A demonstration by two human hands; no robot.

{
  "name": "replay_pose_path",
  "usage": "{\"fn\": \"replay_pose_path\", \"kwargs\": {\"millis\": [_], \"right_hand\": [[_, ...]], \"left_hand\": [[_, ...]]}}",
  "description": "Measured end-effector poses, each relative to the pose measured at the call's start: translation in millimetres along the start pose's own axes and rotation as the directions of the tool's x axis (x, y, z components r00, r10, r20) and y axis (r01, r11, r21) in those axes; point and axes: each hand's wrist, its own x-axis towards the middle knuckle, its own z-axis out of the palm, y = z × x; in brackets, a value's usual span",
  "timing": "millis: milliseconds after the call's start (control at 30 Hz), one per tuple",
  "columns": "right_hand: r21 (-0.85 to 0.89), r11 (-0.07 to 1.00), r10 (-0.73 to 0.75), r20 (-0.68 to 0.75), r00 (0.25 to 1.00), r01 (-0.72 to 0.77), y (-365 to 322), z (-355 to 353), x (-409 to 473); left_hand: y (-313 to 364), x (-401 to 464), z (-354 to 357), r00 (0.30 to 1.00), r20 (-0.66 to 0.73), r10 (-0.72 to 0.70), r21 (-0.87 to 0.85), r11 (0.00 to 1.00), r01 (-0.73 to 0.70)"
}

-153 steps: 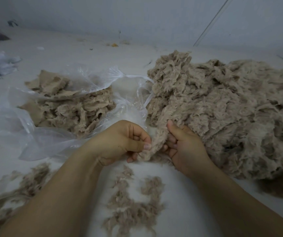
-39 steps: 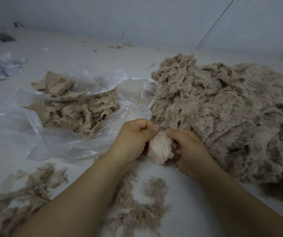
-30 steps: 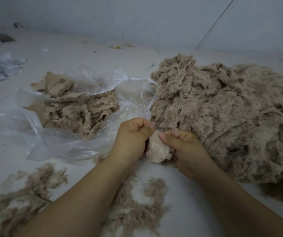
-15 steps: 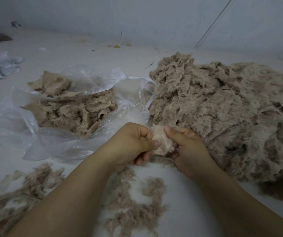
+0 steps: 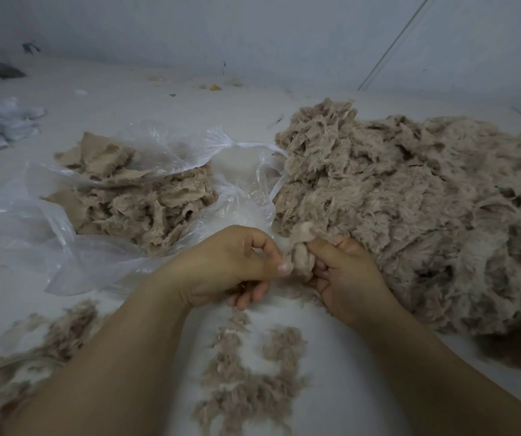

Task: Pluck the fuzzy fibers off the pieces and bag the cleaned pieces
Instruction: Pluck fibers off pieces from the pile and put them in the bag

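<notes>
Hands [image 5: 227, 265] [image 5: 344, 275] pinch piece [image 5: 300, 256] (beside pile [image 5: 410, 209]).

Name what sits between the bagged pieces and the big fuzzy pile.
Head view: between the bagged pieces and the fuzzy pile lies only the clear plastic bag's empty, crumpled mouth.

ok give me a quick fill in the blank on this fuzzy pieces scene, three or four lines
1. Both hands, the left hand and the right hand, hold one small ____ between them.
2. The cleaned pieces lie in a clear ____ bag.
3. The big pile of fuzzy pieces lies on the person's ____ side.
4. The plucked loose fibers lie on the surface ____ the two forearms.

Missing words: piece; plastic; right; between
</notes>
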Motion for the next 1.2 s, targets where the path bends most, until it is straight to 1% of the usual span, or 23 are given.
{"fn": "replay_pose_path", "kwargs": {"millis": [133,200,233,300,333,367,400,433,500,533,567,600,667,733,767,800,833,900,933,1000,1033,1100,1200], "right_hand": [[-0.038,0.999,0.003,0.036,0.999,-0.001,-1.6,2.3,-1.7],[-0.006,1.000,0.008,-0.015,1.000,-0.008,-1.4,2.0,-0.2],[0.022,1.000,0.018,-0.033,0.999,-0.017,-0.1,0.3,1.4],[0.031,0.999,0.033,-0.008,0.999,-0.033,1.9,-1.8,3.1],[0.020,0.999,0.036,0.017,0.999,-0.036,2.6,-1.8,3.7],[0.005,0.999,0.033,0.037,0.999,-0.034,3.5,-2.0,4.2],[-0.003,0.999,0.035,0.053,0.998,-0.035,4.0,-1.9,4.3],[-0.002,0.999,0.035,0.076,0.997,-0.035,3.8,-2.2,3.8],[0.001,0.999,0.033,0.169,0.985,-0.034,1.8,-3.4,2.3],[-0.012,0.999,0.039,0.202,0.979,-0.038,0.7,-3.5,1.7],[-0.021,0.999,0.047,0.196,0.980,-0.043,-0.1,-3.1,1.1],[-0.021,0.999,0.050,0.151,0.987,-0.048,-0.6,-2.4,1.1],[0.013,0.999,0.041,0.041,0.998,-0.042,-1.3,-1.3,1.9],[0.034,0.998,0.047,0.006,0.999,-0.047,-3.0,-0.3,2.0],[0.031,0.998,0.051,0.002,0.999,-0.051,-2.9,-0.1,2.1],[0.035,0.998,0.054,-0.006,0.999,-0.053,-2.9,0.0,2.1],[0.050,0.997,0.058,-0.013,0.998,-0.057,-3.0,-0.4,2.1],[0.085,0.994,0.066,-0.015,0.998,-0.065,-2.5,-2.5,2.6],[0.091,0.994,0.068,-0.013,0.998,-0.067,-2.4,-3.4,2.4],[0.091,0.994,0.069,-0.018,0.997,-0.067,-2.0,-4.9,1.9],[0.087,0.994,0.066,-0.020,0.998,-0.064,-1.8,-5.3,1.6],[0.078,0.995,0.059,-0.013,0.998,-0.058,-2.8,-3.9,1.0],[0.084,0.995,0.052,0.002,0.999,-0.052,-2.5,-3.8,1.6]], "left_hand": [[-5.0,7.9,15.9,0.991,-0.133,0.008,0.034,0.999,-0.004],[-5.6,13.8,15.0,0.943,-0.330,0.052,-0.104,0.990,-0.091],[-5.5,16.3,11.2,0.879,-0.473,0.058,-0.232,0.954,-0.188],[-2.6,18.2,1.7,0.689,-0.723,0.037,-0.390,0.801,-0.453],[-2.0,19.0,-0.3,0.622,-0.781,0.048,-0.381,0.753,-0.536],[-1.9,19.4,0.4,0.606,-0.792,0.069,-0.358,0.753,-0.553],[-1.7,19.4,3.6,0.653,-0.752,0.093,-0.346,0.786,-0.511],[-1.8,18.7,9.2,0.749,-0.653,0.114,-0.332,0.846,-0.418],[-4.9,17.9,21.6,0.930,-0.359,0.077,-0.197,0.968,-0.156],[-7.3,17.3,25.8,0.968,-0.249,0.034,-0.107,0.992,-0.063],[-7.9,17.5,28.2,0.977,-0.214,0.007,-0.056,0.998,-0.019],[-7.4,18.8,28.4,0.966,-0.257,0.010,-0.050,0.998,-0.024],[-3.8,21.5,23.3,0.876,-0.479,0.045,-0.209,0.964,-0.164],[3.8,21.2,17.4,0.740,-0.670,0.067,-0.429,0.778,-0.459],[5.2,21.8,16.5,0.702,-0.708,0.073,-0.483,0.675,-0.557],[3.9,22.2,18.2,0.693,-0.716,0.079,-0.493,0.646,-0.583],[1.3,22.6,22.3,0.702,-0.706,0.096,-0.464,0.686,-0.561],[-1.4,24.0,33.8,0.719,-0.658,0.221,-0.200,0.870,-0.450],[-2.4,26.4,38.3,0.723,-0.614,0.318,-0.013,0.911,-0.412],[2.9,30.5,45.0,0.773,-0.475,0.421,0.148,0.904,-0.402],[7.4,31.6,46.3,0.811,-0.409,0.418,0.120,0.906,-0.406],[12.5,34.2,46.6,0.893,-0.299,0.336,-0.087,0.922,-0.376],[10.4,38.2,49.9,0.921,-0.302,0.248,-0.296,0.893,-0.338]]}}
